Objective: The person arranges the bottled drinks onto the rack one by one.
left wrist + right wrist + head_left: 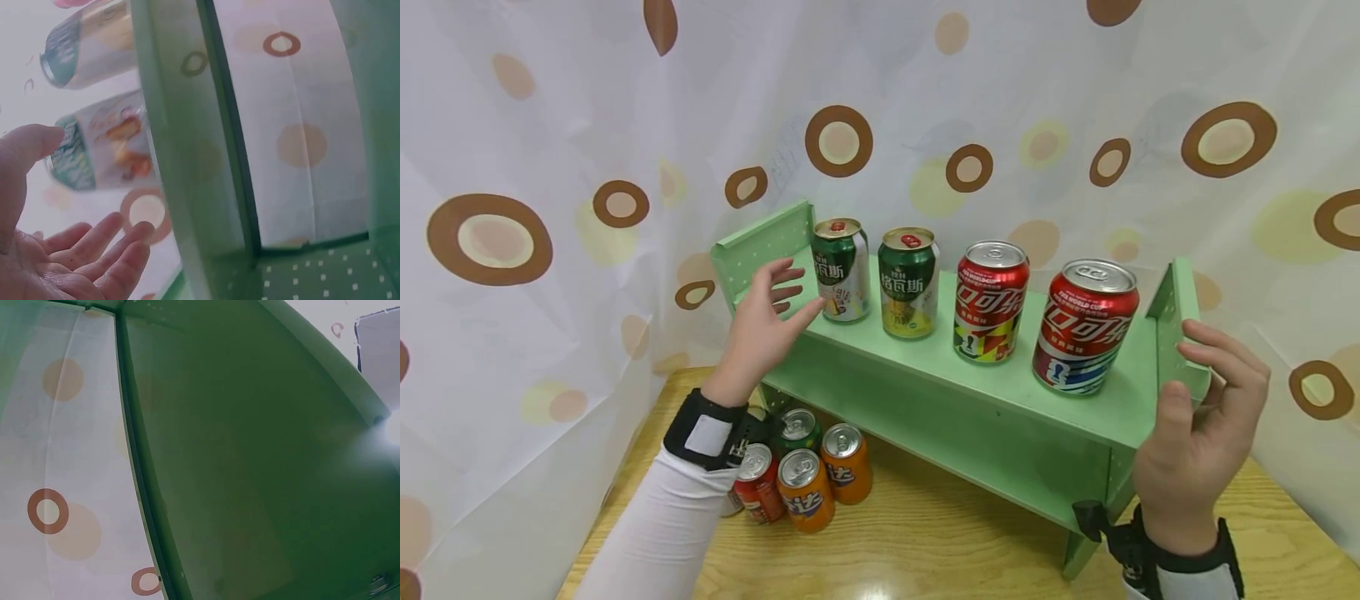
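Note:
A green two-tier shelf (pixel 917 350) carries a row of drink cans on its upper board. On the left stand a green-and-white can (pixel 842 279) and a green-and-yellow can (pixel 907 287); to the right are two red cola cans, one nearer the middle (pixel 990 308) and one farther right (pixel 1082 329). My left hand (pixel 765 325) holds nothing, its fingers spread beside the leftmost can; the left wrist view shows its thumb near that can (pixel 109 144). My right hand (pixel 1206 433) has its fingers loosely bent at the shelf's right end panel; whether they touch it I cannot tell.
Under the shelf's left end, on the wooden table (pixel 925 550), stand two orange soda cans, one in front (pixel 806 492) and one behind (pixel 847 467), a red can (pixel 758 483) and a green can (pixel 797 429). A patterned curtain (pixel 1000 83) hangs behind.

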Motion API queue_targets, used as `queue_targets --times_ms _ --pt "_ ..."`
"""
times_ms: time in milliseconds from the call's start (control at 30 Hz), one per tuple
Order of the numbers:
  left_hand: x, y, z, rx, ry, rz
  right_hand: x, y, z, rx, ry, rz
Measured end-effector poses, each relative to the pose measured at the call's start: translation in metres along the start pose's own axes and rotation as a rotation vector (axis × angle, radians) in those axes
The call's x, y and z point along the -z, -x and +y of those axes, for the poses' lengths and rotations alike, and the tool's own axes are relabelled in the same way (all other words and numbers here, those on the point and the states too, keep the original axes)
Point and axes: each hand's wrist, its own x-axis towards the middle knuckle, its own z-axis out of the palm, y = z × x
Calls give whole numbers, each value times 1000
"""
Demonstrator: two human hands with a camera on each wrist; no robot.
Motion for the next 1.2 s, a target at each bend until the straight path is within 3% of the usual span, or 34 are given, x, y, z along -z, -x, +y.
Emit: queue_targets --times_ms 300,533,700,900,1200 --pt "23 39 -22 25 -18 5 -1 1 -1 -7 11 4" --pt "28 69 -38 45 -79 33 -1 1 -1 -6 2 9" --pt "31 91 -47 93 -129 51 -1 1 -1 -8 -8 8" --pt "28 114 -64 133 -182 65 -2 0 -1 -7 -12 5" --pt "12 139 -86 229 -278 32 -1 1 -1 -11 -20 6"
